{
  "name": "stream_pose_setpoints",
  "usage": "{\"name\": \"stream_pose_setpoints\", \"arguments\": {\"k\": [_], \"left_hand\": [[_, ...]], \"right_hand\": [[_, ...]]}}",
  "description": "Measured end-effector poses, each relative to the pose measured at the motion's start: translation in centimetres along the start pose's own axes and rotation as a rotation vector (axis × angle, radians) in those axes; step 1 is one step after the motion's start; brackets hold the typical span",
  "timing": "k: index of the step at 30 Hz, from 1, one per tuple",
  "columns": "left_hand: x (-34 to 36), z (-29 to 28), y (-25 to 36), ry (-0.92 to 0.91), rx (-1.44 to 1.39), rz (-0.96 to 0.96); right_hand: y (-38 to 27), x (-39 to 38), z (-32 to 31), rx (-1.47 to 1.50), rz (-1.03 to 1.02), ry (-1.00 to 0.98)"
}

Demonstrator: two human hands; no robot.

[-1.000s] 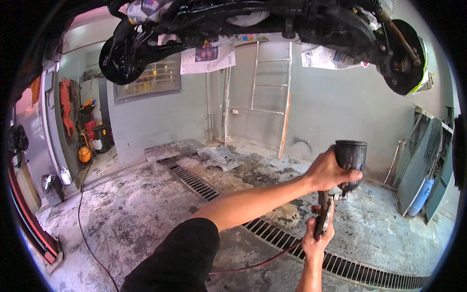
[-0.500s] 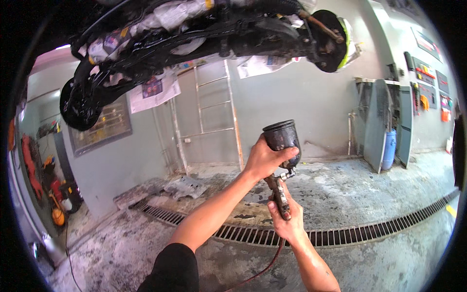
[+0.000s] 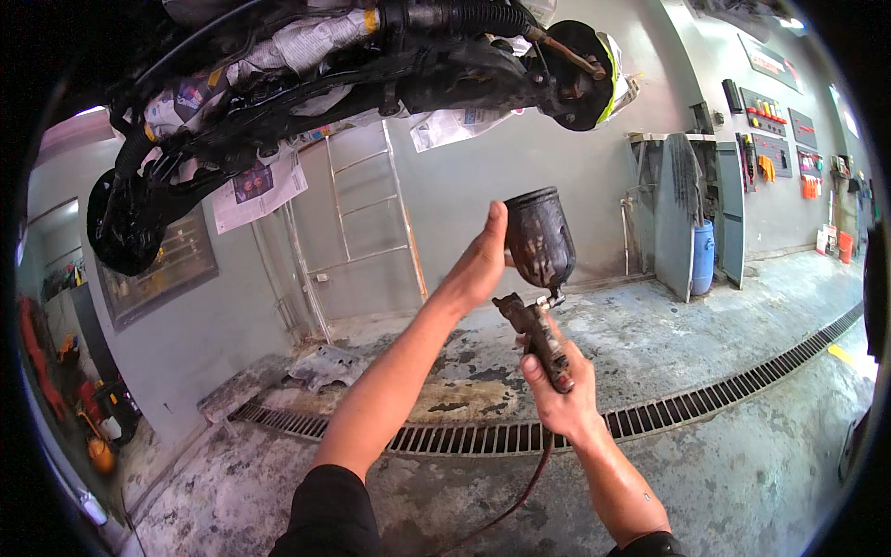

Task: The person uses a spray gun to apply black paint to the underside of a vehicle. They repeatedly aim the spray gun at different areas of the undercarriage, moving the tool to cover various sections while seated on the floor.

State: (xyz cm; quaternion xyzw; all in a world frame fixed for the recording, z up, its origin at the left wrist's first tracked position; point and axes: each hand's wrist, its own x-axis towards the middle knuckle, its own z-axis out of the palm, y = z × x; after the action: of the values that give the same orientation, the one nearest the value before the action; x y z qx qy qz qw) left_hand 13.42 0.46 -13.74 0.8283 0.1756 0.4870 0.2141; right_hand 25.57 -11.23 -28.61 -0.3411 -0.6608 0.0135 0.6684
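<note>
Black stains the spray gun (image 3: 538, 332) right fingers (image 3: 533, 369) clasp; left fingers (image 3: 497, 223) unclasped beside its cup (image 3: 541, 239), printed newspaper (image 3: 285, 189) beyond.

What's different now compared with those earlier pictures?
The left hand has loosened: its thumb no longer crosses the dark cup; whether it still touches is unclear. The view has turned right, bringing wall tool boards into sight since the first picture. The right hand still grips the spray gun, cup above it.
</note>
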Motion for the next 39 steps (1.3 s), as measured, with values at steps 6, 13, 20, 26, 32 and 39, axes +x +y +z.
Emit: {"name": "stream_pose_setpoints", "arguments": {"k": [6, 13, 20, 26, 32, 39], "left_hand": [[-4.2, -3.7, 1.1, 0.021, 0.082, -0.223], [-15.7, -8.0, -6.2, 0.032, 0.053, -0.672], [-27.4, -6.5, -12.1, -0.122, -0.067, -0.954], [-30.4, -5.4, -13.1, -0.164, -0.088, -1.032], [-30.0, -5.3, -12.4, -0.145, -0.069, -1.011], [-30.5, -4.9, -12.0, -0.161, -0.089, -1.034]], "right_hand": [[-3.1, 3.1, -3.0, 0.369, 0.021, 0.072], [-8.2, 10.9, -8.0, 0.410, -0.213, 0.270], [-11.9, 15.6, -10.8, 0.267, -0.388, 0.284], [-13.7, 16.5, -10.9, 0.156, -0.508, 0.369], [-14.4, 16.2, -10.5, 0.151, -0.483, 0.368], [-13.5, 13.4, -9.5, 0.203, -0.209, 0.265]]}}
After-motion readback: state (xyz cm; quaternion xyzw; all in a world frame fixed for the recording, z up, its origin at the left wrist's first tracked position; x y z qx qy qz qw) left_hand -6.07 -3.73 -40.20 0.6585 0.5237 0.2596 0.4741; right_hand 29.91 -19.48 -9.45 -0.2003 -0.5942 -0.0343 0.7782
